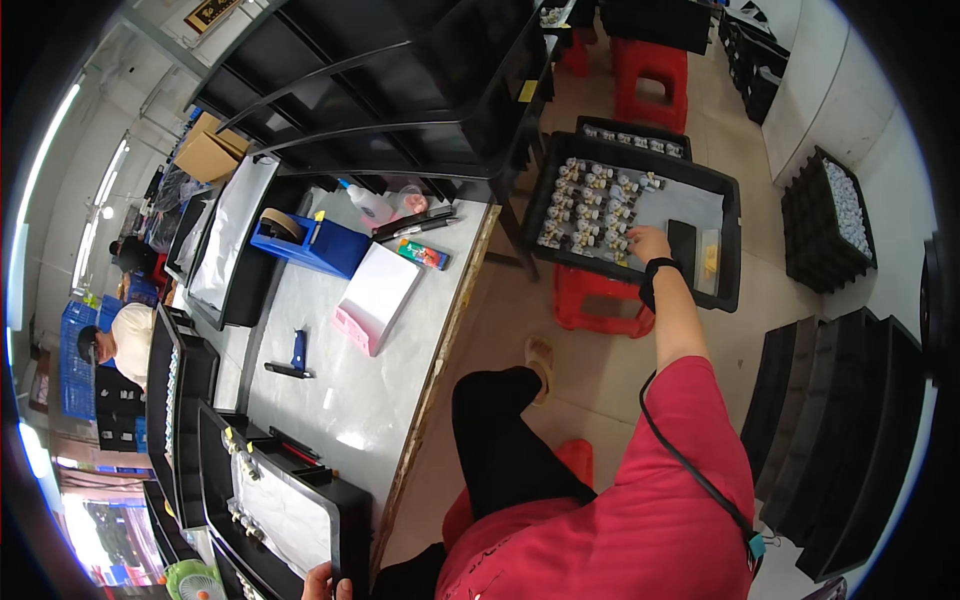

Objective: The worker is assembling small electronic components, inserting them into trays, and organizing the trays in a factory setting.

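My right arm stretches out to a black tray (733, 215) on a red stool. In it stand rows of small white-and-metal fittings (588, 205). My right hand (650, 243) is over the right side of these rows, its fingertips pinched at one small fitting, which they largely hide. Low in the picture, my left hand (327, 583) grips the near rim of another black tray (350, 530) on the workbench; only its fingertips show. A white liner sheet (290, 515) and a few similar fittings (243, 520) lie inside that tray.
On the grey workbench (350, 420) are a blue tape dispenser (310, 245), a white pad (383, 285), pens (415, 225) and a blue-handled tool (299, 350). Red stools (650, 80) and stacked black trays (830, 205) stand on the floor. Another person (130, 335) sits at far left.
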